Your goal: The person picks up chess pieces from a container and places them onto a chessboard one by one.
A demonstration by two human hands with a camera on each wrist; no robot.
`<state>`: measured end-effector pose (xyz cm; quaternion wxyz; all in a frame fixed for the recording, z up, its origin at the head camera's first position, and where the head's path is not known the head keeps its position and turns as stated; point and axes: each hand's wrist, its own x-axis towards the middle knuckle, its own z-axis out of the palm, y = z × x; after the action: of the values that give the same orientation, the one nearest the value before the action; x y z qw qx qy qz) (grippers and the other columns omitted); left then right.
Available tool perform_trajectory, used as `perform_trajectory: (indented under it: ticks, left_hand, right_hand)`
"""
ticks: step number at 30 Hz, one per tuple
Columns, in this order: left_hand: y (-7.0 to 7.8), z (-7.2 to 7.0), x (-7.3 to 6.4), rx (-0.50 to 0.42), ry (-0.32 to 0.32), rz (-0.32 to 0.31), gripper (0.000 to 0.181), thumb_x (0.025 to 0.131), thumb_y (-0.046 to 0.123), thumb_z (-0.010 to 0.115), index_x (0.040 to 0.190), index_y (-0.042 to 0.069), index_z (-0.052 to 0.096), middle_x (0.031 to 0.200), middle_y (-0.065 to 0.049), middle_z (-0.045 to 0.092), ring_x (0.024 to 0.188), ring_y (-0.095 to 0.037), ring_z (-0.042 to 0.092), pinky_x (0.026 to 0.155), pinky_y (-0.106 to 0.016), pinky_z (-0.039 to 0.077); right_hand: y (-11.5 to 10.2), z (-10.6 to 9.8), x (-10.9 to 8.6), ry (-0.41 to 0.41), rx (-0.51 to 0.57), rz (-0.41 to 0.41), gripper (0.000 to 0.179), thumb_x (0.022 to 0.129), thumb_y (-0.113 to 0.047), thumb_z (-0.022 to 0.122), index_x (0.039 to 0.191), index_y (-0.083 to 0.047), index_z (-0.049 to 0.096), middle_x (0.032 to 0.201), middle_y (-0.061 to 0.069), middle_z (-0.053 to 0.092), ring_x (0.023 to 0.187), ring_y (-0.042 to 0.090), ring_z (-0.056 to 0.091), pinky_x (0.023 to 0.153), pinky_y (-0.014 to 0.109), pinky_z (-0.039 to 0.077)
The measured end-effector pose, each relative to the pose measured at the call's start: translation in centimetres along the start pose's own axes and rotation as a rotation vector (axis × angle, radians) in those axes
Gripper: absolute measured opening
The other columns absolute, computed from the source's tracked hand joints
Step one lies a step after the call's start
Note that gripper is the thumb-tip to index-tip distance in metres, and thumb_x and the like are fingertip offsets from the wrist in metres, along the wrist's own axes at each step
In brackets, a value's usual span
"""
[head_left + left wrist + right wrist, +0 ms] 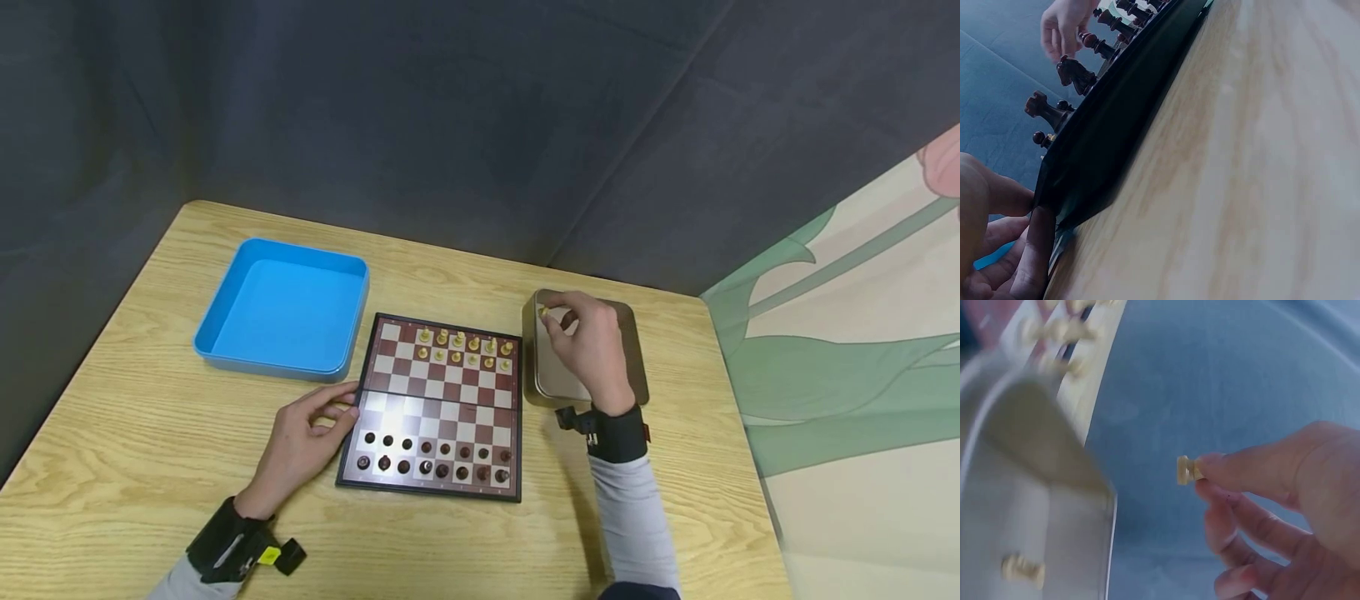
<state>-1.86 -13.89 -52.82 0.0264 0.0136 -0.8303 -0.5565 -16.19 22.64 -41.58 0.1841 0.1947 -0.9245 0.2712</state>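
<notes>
A folding chessboard (pixel 442 408) with red-brown and white squares lies on the table. Pale yellow pieces (pixel 457 340) stand in two rows at its far side, dark pieces (pixel 425 467) at the near side. My left hand (pixel 303 437) holds the board's left edge with thumb and fingers. Above the metal tin (pixel 641 379), right of the board, my right hand (pixel 592 342) pinches a small pale yellow chess piece (pixel 1186 470) between thumb and finger. Its top is hidden by the fingertips, so its kind is unclear. Another pale piece (pixel 1022 570) lies inside the tin in the right wrist view.
A blue square tray (pixel 292 308) sits at the back left of the table. Dark cloth (pixel 420 125) hangs behind the wooden table (pixel 427 550). A patterned curtain (pixel 855 367) is beyond its right edge.
</notes>
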Motion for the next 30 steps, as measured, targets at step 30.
perform_trajectory:
  ticks: [30]
  left_hand:
    - [0.1, 0.0, -0.1, -0.019, 0.003, 0.004, 0.040, 0.094, 0.015, 0.074, 0.133, 0.005, 0.070, 0.120, -0.013, 0.074, 0.087, -0.012, 0.072, 0.070, -0.022, 0.064]
  right_hand:
    - [-8.5, 6.7, 2.7, -0.217, 0.123, -0.163, 0.020, 0.094, -0.012, 0.073, 0.112, -0.007, 0.077, 0.101, 0.007, 0.075, 0.067, 0.017, 0.056, 0.048, 0.028, 0.037]
